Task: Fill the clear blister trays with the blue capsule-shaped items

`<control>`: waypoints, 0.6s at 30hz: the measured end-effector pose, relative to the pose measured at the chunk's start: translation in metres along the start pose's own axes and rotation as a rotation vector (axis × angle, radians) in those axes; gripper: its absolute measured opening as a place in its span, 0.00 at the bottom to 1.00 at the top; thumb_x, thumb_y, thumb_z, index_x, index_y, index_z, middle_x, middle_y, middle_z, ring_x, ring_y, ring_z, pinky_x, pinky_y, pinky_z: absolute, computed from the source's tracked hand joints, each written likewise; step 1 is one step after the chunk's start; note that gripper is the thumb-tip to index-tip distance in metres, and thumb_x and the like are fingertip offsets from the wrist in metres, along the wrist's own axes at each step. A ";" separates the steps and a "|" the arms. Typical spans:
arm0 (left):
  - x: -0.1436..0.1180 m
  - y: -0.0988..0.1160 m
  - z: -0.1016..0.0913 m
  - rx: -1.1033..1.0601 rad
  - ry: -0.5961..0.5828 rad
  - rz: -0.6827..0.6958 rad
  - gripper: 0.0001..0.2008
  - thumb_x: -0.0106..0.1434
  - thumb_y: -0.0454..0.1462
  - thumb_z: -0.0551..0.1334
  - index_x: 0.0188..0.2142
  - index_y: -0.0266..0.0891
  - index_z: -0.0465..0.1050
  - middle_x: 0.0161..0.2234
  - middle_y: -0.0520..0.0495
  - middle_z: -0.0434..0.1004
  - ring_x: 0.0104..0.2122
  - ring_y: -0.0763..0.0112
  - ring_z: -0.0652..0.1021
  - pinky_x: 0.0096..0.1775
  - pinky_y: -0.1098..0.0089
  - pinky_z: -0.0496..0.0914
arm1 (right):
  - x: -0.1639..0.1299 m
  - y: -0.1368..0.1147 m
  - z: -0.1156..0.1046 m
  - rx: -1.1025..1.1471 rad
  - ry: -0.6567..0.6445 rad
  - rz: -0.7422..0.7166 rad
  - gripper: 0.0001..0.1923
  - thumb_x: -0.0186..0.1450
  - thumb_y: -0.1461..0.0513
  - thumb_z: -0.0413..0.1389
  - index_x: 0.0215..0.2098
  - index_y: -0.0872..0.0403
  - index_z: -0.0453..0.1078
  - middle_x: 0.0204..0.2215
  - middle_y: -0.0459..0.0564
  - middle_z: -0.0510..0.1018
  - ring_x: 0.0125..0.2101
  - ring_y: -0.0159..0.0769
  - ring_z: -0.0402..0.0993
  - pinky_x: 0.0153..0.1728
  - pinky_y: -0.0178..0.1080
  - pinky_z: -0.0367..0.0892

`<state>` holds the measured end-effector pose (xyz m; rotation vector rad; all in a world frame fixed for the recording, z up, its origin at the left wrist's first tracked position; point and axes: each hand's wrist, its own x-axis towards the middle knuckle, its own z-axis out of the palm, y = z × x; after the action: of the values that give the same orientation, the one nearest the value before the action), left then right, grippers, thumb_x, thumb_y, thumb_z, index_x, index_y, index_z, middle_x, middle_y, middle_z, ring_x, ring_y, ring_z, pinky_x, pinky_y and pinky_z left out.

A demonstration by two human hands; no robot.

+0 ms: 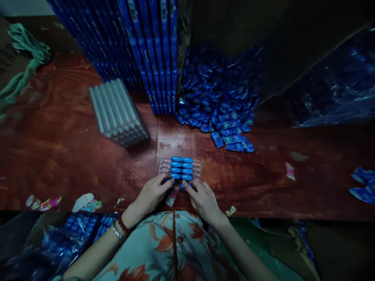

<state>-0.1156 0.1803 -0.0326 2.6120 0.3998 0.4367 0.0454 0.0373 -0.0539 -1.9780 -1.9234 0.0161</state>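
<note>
A clear plastic blister tray [197,166] lies on the reddish wooden table [58,148] just in front of me. Two columns of small blue oval pieces [181,168] sit in its pockets. My left hand [152,193] rests at the tray's near left corner, fingertips pressing on a blue piece there. At the near right corner my right hand [203,199] does the same with its fingers curled over the tray's edge. Whether either hand pinches a loose piece is hidden by the fingers.
A heap of loose blue pieces [216,97] lies behind the tray to the right. Tall stacks of blue cards [140,50] stand at the back. A stack of empty clear trays [117,113] lies left of them. Plastic bags [336,86] fill the right side, scraps litter the near edge.
</note>
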 end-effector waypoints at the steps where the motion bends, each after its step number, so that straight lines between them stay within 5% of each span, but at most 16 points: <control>1: -0.003 0.000 0.007 0.074 0.046 0.044 0.09 0.68 0.32 0.49 0.41 0.37 0.68 0.36 0.45 0.70 0.33 0.72 0.72 0.33 0.74 0.67 | -0.001 0.000 0.002 0.009 0.020 0.005 0.21 0.64 0.72 0.45 0.53 0.55 0.66 0.37 0.52 0.72 0.37 0.36 0.68 0.42 0.39 0.60; 5: -0.005 -0.001 0.010 0.219 0.060 0.147 0.11 0.68 0.31 0.47 0.40 0.36 0.68 0.31 0.46 0.68 0.31 0.71 0.69 0.32 0.72 0.67 | -0.001 0.000 0.005 -0.002 0.060 0.007 0.22 0.65 0.72 0.43 0.53 0.54 0.66 0.37 0.52 0.73 0.37 0.35 0.69 0.39 0.38 0.61; 13: 0.004 0.005 0.008 0.308 -0.352 0.194 0.12 0.63 0.28 0.54 0.45 0.40 0.67 0.42 0.44 0.69 0.42 0.65 0.71 0.42 0.65 0.70 | -0.002 0.007 -0.003 0.015 0.178 -0.039 0.19 0.67 0.61 0.51 0.56 0.49 0.66 0.34 0.51 0.75 0.34 0.34 0.73 0.36 0.37 0.66; 18: 0.002 -0.008 0.007 0.262 -0.204 0.225 0.21 0.65 0.27 0.46 0.55 0.41 0.62 0.48 0.41 0.70 0.46 0.64 0.72 0.43 0.67 0.70 | 0.021 0.070 -0.013 0.060 0.528 0.286 0.14 0.67 0.62 0.49 0.47 0.52 0.72 0.33 0.51 0.76 0.33 0.35 0.72 0.36 0.37 0.68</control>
<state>-0.1128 0.1845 -0.0420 2.9357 0.0998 0.1954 0.1172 0.0548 -0.0555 -1.9523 -1.2901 -0.3334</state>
